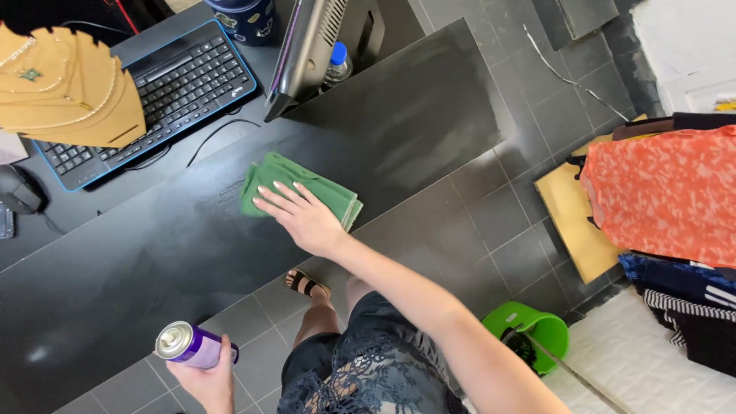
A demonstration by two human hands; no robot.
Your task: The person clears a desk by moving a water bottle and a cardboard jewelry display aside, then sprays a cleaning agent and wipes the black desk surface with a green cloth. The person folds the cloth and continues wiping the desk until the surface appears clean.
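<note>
1. Far left: tan fan-shaped card display stand (65, 88) sits over the corner of a black keyboard (149, 96); both lie on the lower desk level, well apart from the wiped zone.
2. Left hand (207, 379), low in view: grip clamped around a purple spray can (192, 345), nozzle end tipped up. It is held off to the side, away from the surface, probably to keep it ready while leaving the cloth free.
3. Centre: green folded cloth (303, 188) lies flat on the black surface (115, 261). Right hand (303, 218) presses on it, fingers spread and flat, not clamped; likely for even pressure.
4. Right: green bucket (537, 330) stands on the grey tiled floor (498, 222), near the person's side.
</note>
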